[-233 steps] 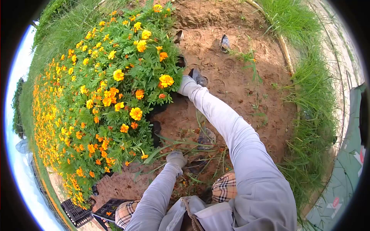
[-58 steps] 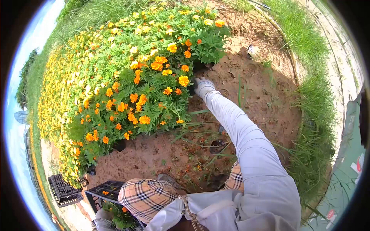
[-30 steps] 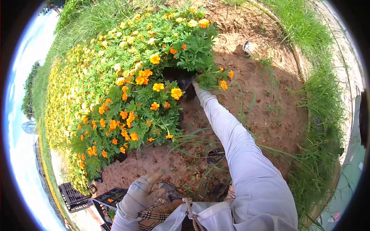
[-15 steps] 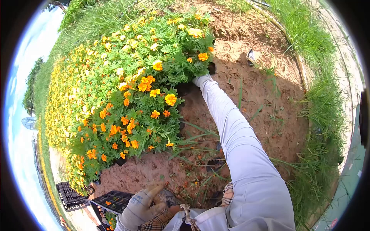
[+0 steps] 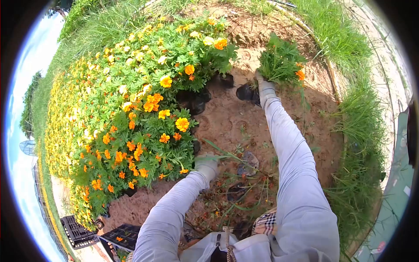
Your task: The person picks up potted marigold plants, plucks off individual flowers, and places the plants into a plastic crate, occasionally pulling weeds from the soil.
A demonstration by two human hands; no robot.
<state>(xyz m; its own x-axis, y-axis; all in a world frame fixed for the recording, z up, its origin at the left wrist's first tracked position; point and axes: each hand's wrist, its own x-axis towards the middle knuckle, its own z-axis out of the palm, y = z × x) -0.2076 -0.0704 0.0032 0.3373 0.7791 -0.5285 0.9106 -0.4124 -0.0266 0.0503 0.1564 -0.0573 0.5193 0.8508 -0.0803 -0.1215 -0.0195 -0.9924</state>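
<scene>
The right hand (image 5: 263,88) gripped a marigold (image 5: 279,61) at its stem base, so the pot (image 5: 245,92) hung tilted over the soil (image 5: 227,124). The left hand (image 5: 205,163) pressed down nearby, apparently a brace. I couldn't tell whether it was open or closed.

Soil (image 5: 227,126) was bare, reddish and pitted with round pot prints. Potted marigolds (image 5: 131,109) stood packed on its left side, with black pots (image 5: 196,102) showing at their edge. Flattened empty pots (image 5: 248,161) and loose grass blades (image 5: 231,155) lay near the bottom. Grass (image 5: 358,131) bordered the right. Crates (image 5: 76,225) sat at lower left.
</scene>
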